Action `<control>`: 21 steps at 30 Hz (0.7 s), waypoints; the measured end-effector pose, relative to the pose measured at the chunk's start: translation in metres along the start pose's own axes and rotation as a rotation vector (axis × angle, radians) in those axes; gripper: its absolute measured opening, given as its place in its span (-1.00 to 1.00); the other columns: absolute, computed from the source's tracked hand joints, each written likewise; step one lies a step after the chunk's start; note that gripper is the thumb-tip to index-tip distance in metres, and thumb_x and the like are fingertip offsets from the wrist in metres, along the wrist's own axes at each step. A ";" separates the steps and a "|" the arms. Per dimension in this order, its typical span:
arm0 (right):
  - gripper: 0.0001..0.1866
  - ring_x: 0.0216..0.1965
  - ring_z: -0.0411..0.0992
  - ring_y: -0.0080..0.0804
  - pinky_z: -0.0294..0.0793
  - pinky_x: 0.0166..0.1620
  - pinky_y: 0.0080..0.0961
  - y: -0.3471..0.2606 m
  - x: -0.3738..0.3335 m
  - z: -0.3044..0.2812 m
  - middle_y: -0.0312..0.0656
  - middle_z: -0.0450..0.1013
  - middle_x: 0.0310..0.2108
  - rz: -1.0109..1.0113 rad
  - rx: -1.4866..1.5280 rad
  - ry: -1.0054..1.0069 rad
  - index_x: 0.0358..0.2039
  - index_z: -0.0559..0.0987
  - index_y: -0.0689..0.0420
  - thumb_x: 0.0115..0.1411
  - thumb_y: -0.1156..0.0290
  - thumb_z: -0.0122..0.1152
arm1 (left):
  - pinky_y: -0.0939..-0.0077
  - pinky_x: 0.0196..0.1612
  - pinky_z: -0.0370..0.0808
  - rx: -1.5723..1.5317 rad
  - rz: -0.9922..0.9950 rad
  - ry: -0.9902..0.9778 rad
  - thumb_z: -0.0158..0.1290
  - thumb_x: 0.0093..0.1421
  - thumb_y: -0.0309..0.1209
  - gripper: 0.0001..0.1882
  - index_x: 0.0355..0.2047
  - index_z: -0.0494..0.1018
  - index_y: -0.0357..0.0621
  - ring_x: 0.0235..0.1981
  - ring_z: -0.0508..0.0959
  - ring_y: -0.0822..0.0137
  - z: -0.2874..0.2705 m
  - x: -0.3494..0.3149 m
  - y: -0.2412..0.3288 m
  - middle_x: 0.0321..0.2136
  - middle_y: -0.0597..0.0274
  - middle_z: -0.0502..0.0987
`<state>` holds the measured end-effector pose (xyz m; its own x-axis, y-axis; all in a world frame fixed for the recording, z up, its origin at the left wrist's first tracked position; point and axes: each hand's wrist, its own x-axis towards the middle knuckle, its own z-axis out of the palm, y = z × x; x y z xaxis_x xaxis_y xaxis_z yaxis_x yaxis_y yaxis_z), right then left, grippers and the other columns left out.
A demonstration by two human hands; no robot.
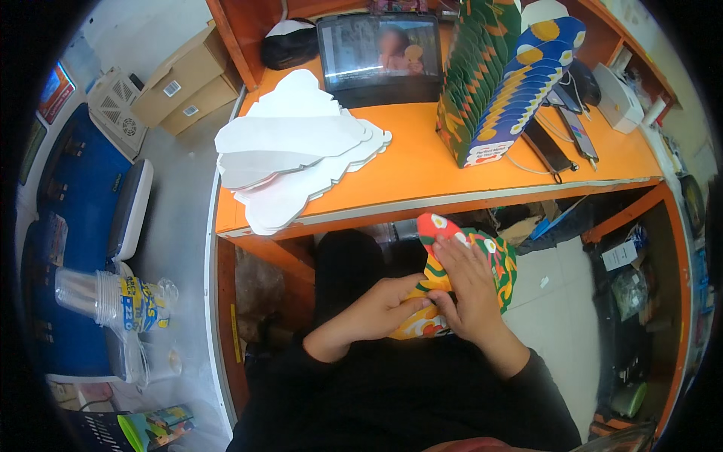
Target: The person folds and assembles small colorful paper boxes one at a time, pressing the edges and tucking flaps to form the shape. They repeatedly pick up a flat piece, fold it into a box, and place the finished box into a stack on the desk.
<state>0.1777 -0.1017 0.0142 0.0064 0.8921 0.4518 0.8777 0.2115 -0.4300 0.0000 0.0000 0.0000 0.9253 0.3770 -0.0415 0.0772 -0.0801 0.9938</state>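
Note:
Over my lap lies a colourful printed card food box (503,260), partly folded, with red, green and orange patterns. My left hand (385,305) grips its left edge, the thumb on top and the other fingers curled beneath. Across the upper face of the card, my right hand (471,290) rests with fingers stretched out flat, its thumb near the left thumb. Both palms hide the middle of the card. Ahead on the orange table, a pile of flat white-backed card blanks (290,151) lies left of centre.
Nested folded boxes (489,90) stand at the table's back right, beside phones (576,135) and cables. A tablet screen (380,56) leans at the back. Cardboard boxes (188,79) and stacked plastic cups (117,301) sit on the metal counter at left. The table's front edge (452,197) is close above my hands.

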 end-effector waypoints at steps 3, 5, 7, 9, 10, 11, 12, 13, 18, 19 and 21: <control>-0.50 0.10 0.43 -0.07 0.29 0.20 -0.07 -0.001 -0.005 0.001 -0.01 0.47 0.06 -0.038 0.075 -0.007 0.11 0.45 0.18 0.16 0.29 0.22 | 0.37 -0.22 0.52 0.128 0.162 0.053 0.00 0.35 -0.32 -0.73 -0.03 0.45 -0.18 -0.29 0.64 0.13 0.005 0.002 -0.006 -0.26 0.04 0.61; -0.62 0.02 0.49 -0.01 0.41 0.12 -0.17 0.001 -0.009 0.005 0.01 0.53 -0.04 -0.030 0.209 0.005 0.00 0.53 0.25 0.21 0.37 0.15 | 0.32 -0.13 0.50 0.217 0.148 0.085 -0.01 0.33 -0.35 -0.76 -0.10 0.47 -0.24 -0.25 0.62 0.11 0.008 0.001 0.006 -0.30 -0.11 0.57; -0.62 -0.04 0.52 -0.06 0.46 0.06 -0.22 0.005 -0.007 0.007 -0.04 0.55 -0.08 -0.061 0.220 0.021 0.00 0.54 0.21 0.20 0.33 0.18 | 0.33 -0.21 0.51 0.306 0.177 0.213 0.05 0.30 -0.33 -0.78 -0.18 0.47 -0.23 -0.33 0.62 0.12 0.013 0.002 0.004 -0.35 -0.06 0.56; -0.63 -0.08 0.54 -0.07 0.50 0.02 -0.25 0.007 -0.005 0.007 -0.05 0.57 -0.11 -0.061 0.271 0.017 -0.01 0.56 0.19 0.20 0.32 0.20 | 0.39 -0.28 0.53 0.375 0.191 0.348 0.12 0.25 -0.36 -0.80 -0.23 0.47 -0.24 -0.37 0.63 0.22 0.019 0.000 0.001 -0.39 0.01 0.57; -0.65 -0.09 0.54 -0.06 0.50 0.01 -0.25 0.007 -0.004 0.005 -0.04 0.57 -0.13 -0.047 0.317 0.005 -0.03 0.57 0.20 0.20 0.32 0.20 | 0.45 -0.32 0.54 0.399 0.190 0.418 0.17 0.22 -0.40 -0.81 -0.24 0.47 -0.25 -0.38 0.64 0.32 0.021 -0.002 -0.002 -0.41 0.06 0.59; -0.66 -0.10 0.54 -0.05 0.51 0.00 -0.24 0.007 -0.003 0.004 -0.02 0.57 -0.14 -0.032 0.363 -0.008 -0.04 0.57 0.20 0.20 0.33 0.21 | 0.50 -0.35 0.55 0.423 0.189 0.488 0.21 0.19 -0.44 -0.80 -0.26 0.47 -0.27 -0.38 0.64 0.41 0.022 -0.004 -0.003 -0.42 0.11 0.60; -0.68 -0.13 0.55 -0.05 0.52 -0.03 -0.25 0.006 -0.003 0.002 -0.02 0.57 -0.17 -0.039 0.368 -0.040 -0.07 0.58 0.20 0.20 0.34 0.21 | 0.54 -0.37 0.54 0.349 0.208 0.533 0.23 0.17 -0.46 -0.80 -0.28 0.45 -0.27 -0.40 0.64 0.44 0.022 -0.005 -0.004 -0.43 0.11 0.60; -0.70 -0.16 0.56 -0.04 0.53 -0.05 -0.26 0.003 -0.003 0.000 -0.01 0.58 -0.21 -0.047 0.373 -0.072 -0.09 0.59 0.20 0.19 0.36 0.22 | 0.57 -0.38 0.54 0.275 0.227 0.577 0.25 0.15 -0.47 -0.79 -0.31 0.44 -0.27 -0.42 0.63 0.46 0.020 -0.006 -0.004 -0.44 0.12 0.59; -0.82 -0.36 0.59 -0.12 0.57 -0.26 -0.36 0.005 -0.010 0.012 -0.01 0.57 -0.40 -0.070 0.363 -0.054 -0.22 0.62 0.19 0.16 0.44 0.24 | 0.65 -0.33 0.55 0.263 0.360 0.642 0.21 0.20 -0.47 -0.78 -0.29 0.37 -0.26 -0.41 0.59 0.49 0.009 -0.010 0.000 -0.43 0.12 0.55; -0.84 -0.36 0.60 -0.15 0.57 -0.26 -0.38 0.008 -0.008 0.009 -0.02 0.58 -0.39 -0.025 0.354 0.031 -0.23 0.62 0.20 0.19 0.45 0.23 | 0.63 -0.31 0.55 0.245 0.443 0.696 0.20 0.22 -0.45 -0.77 -0.27 0.36 -0.26 -0.38 0.59 0.49 0.005 -0.010 -0.006 -0.41 0.12 0.55; -0.86 -0.36 0.62 -0.22 0.58 -0.27 -0.43 0.013 -0.001 -0.005 -0.03 0.60 -0.37 0.071 0.330 0.199 -0.24 0.61 0.23 0.24 0.45 0.20 | 0.62 -0.25 0.55 0.160 0.573 0.753 0.20 0.23 -0.37 -0.73 -0.23 0.38 -0.27 -0.32 0.59 0.46 0.001 -0.009 -0.004 -0.38 0.14 0.53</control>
<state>0.1917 -0.1020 0.0115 0.1833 0.8211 0.5405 0.6704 0.2978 -0.6797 -0.0083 -0.0043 -0.0038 0.3609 0.7310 0.5791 -0.2115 -0.5407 0.8142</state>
